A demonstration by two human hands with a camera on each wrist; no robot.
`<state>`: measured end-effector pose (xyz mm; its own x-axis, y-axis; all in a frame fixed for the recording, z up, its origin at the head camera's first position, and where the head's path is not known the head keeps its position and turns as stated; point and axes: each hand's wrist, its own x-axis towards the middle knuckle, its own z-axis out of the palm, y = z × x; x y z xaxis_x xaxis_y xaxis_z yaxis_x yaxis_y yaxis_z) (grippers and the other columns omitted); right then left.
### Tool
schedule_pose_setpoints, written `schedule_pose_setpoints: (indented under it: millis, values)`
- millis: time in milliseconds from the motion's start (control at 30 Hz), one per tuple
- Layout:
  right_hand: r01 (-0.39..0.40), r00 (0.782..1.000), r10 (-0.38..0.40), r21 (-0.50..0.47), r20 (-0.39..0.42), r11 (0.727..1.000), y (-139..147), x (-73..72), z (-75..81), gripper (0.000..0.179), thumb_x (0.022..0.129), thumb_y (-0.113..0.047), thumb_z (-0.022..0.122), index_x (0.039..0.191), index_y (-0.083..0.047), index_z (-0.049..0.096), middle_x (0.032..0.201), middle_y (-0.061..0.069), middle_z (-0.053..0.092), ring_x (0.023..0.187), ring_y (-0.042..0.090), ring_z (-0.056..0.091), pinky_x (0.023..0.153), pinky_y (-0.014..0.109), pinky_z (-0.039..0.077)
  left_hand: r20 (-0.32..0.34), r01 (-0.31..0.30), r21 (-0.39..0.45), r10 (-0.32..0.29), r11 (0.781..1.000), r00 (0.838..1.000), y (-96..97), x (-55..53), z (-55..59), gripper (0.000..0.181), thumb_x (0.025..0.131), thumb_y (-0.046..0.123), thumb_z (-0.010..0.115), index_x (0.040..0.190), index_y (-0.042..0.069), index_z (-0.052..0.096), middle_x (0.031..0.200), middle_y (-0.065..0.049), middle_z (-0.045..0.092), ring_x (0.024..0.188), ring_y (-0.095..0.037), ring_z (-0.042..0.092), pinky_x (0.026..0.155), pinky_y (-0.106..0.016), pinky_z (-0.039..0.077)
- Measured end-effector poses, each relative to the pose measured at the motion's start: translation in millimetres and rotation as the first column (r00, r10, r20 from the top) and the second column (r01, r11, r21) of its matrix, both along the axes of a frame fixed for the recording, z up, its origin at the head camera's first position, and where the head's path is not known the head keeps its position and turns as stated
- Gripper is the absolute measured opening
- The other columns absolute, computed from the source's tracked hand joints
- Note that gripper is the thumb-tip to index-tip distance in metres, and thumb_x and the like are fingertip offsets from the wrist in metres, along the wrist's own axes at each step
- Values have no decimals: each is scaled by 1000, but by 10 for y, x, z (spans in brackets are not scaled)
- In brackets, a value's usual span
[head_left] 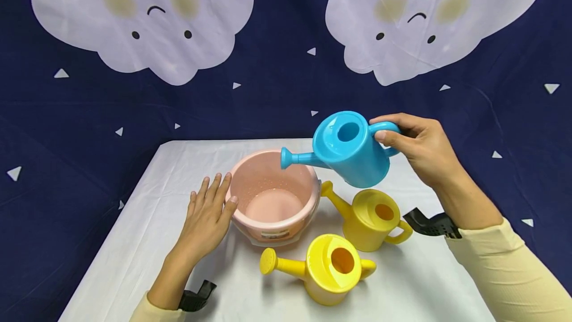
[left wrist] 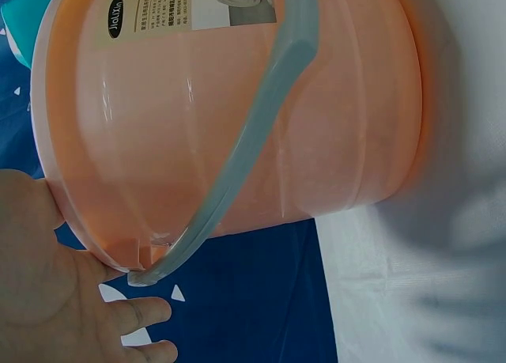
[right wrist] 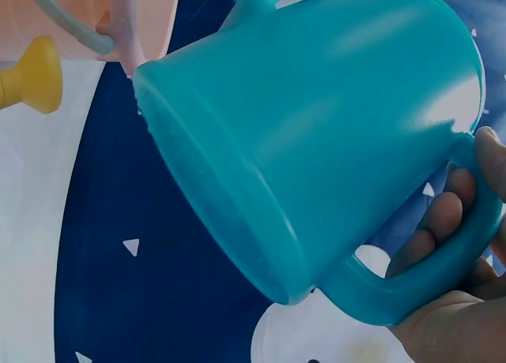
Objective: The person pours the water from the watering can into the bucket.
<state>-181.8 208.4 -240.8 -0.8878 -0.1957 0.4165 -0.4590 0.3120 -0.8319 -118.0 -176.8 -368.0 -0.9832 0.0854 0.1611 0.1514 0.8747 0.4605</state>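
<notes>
My right hand (head_left: 422,145) grips the handle of a blue watering can (head_left: 353,148), fingers through the loop and thumb on top. The can hangs tilted above the table, its spout pointing left over the rim of a pink bucket (head_left: 274,225). In the right wrist view the blue can's base (right wrist: 213,189) shows, with small drops along its edge. My left hand (head_left: 207,217) rests with straight, spread fingers against the bucket's left rim. Droplets dot the bucket's inner wall. A grey bail handle (left wrist: 237,165) hangs down the bucket's outside in the left wrist view.
Two yellow watering cans stand right of the bucket: one yellow can (head_left: 368,220) below the blue one, another yellow can (head_left: 330,270) nearer the front. A white cloth (head_left: 138,202) covers the table. Behind it hangs a dark blue curtain (head_left: 277,98) with clouds.
</notes>
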Motion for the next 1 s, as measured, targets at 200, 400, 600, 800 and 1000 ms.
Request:
schedule_pose_setpoints:
  millis: [200,400,600,800,1000]
  values:
    - [-11,1000,12,-74,11,997,53,-28,-45,26,86,-6,67,111,-1,68,94,-7,72,93,12,61,71,20,49,-7,-2,-1,2,1000,1000,-1,-3,2,59,101,50,24,153,24,14,159,-14,15,148,-36,1,114,-63,0]
    - [-123,992,122,-254,-20,959,117,-85,-103,23,86,3,63,109,4,67,94,-2,72,92,11,60,76,17,49,-3,1,1,-1,1000,1000,-2,-5,13,58,101,50,24,153,26,12,159,-13,15,148,-35,0,114,-63,0]
    - [-219,976,206,-359,-75,907,181,-154,-164,24,87,11,57,109,10,64,95,2,71,94,13,62,83,18,50,-3,3,5,-3,1000,1000,-1,-7,11,59,101,49,25,153,26,13,159,-13,15,148,-35,0,114,-63,-1]
    - [-200,980,183,-385,-80,901,236,-196,-225,24,87,10,57,110,10,64,93,1,70,88,12,60,81,17,49,0,0,5,0,1000,1000,-1,-7,7,59,101,50,24,153,25,13,159,-13,14,148,-35,0,114,-63,-1]
    - [-224,974,198,-452,-105,864,288,-233,-277,23,87,13,55,109,13,63,91,5,69,80,15,55,74,18,49,3,-1,10,1,1000,1000,-1,-3,-2,59,101,50,25,153,26,13,159,-13,14,148,-35,0,114,-63,-1]
